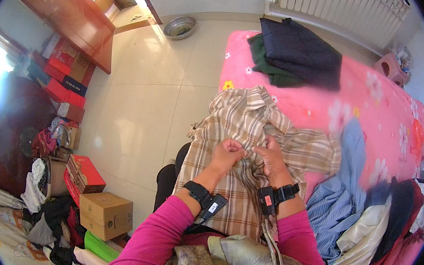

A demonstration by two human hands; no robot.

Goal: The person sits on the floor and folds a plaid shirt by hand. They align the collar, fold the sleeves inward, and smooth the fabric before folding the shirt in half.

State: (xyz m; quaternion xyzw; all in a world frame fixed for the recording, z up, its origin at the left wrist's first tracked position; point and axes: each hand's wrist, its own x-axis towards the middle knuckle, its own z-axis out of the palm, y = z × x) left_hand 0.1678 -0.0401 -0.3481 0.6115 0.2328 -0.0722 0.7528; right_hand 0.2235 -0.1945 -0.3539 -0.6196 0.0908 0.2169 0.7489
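Note:
A beige and brown plaid shirt [233, 119] lies over my lap and the edge of a bed with a pink flowered cover [316, 109]. Its collar points away from me and one sleeve stretches right across the bed. My left hand [229, 154] has its fingers curled on the shirt's front, pinching the fabric. Close beside it, my right hand [270, 157] grips the same front between thumb and fingers. The fingertips nearly meet, and what exactly lies between them is too small to tell. Both wrists wear black straps with small boxes.
Folded dark garments [303, 56] rest at the bed's far end. A blue striped shirt [333, 201] and more clothes lie to the right. On the left are a cardboard box [105, 214], red boxes [87, 175] and piled clothes. A metal basin [180, 28] stands on the tiled floor beyond.

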